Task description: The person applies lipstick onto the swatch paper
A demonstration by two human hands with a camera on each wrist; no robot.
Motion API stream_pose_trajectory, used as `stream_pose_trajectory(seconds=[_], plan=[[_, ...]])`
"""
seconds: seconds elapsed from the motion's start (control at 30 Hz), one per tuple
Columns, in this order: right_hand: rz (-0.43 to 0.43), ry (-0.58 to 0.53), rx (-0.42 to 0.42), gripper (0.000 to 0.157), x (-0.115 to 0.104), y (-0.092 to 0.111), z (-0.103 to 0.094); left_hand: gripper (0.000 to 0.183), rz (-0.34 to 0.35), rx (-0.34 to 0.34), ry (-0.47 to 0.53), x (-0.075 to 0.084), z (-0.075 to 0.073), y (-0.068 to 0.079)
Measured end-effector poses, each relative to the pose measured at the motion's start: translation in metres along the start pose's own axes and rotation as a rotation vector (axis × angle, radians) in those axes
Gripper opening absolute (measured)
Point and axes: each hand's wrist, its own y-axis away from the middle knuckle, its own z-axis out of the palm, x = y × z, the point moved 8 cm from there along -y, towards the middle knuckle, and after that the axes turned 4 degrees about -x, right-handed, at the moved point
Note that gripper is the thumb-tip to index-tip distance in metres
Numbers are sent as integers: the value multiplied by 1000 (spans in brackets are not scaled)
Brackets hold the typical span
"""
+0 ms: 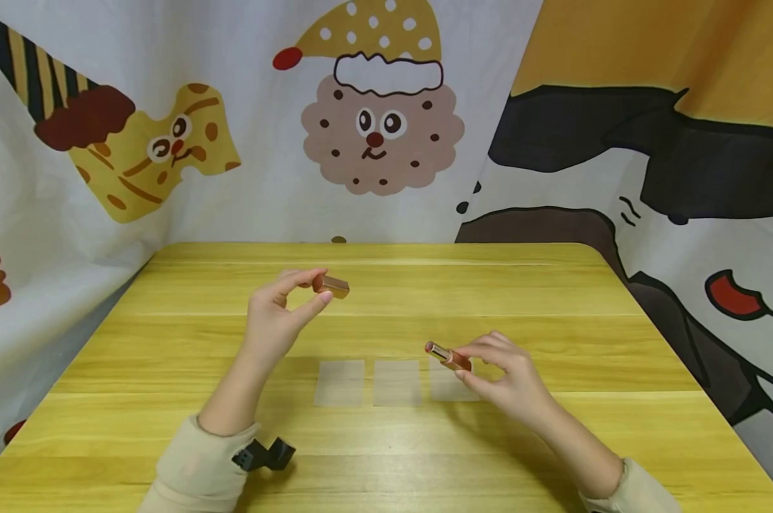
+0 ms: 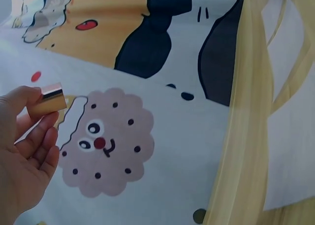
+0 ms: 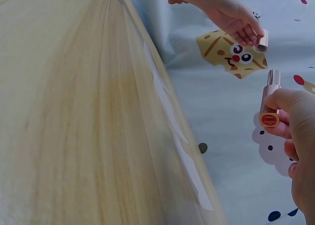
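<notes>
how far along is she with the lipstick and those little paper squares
Done: the cap is off, pinched in the left hand above the table. In hand: the right hand holds the open lipstick just over the rightmost of three translucent squares. Left: all three squares look unmarked, so any swatching hasn't begun, and the cap is still to go back on.
</notes>
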Motion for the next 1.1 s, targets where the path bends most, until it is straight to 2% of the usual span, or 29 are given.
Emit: stream_pose_trajectory(seconds=[0.1, 0.27, 0.4, 0.63, 0.83, 1.1], plan=[[-3, 5, 1, 30, 0, 0, 1, 29, -4, 29, -6, -2, -9, -2], [-18, 1, 10, 30, 0, 0, 1, 26, -48, 90, -29, -11, -23, -5], [-23, -9, 16, 32, 1, 0, 1, 25, -82, 111, -77, -20, -32, -7], [-28, 3, 28, 34, 0, 0, 1, 27, -148, 95, -182, -37, -43, -6], [-44, 12, 34, 34, -1, 0, 2, 28, -187, 70, -208, -51, -49, -6], [20, -2, -11, 29, 4, 2, 4, 29, -242, 31, -252, -68, -53, -4]])
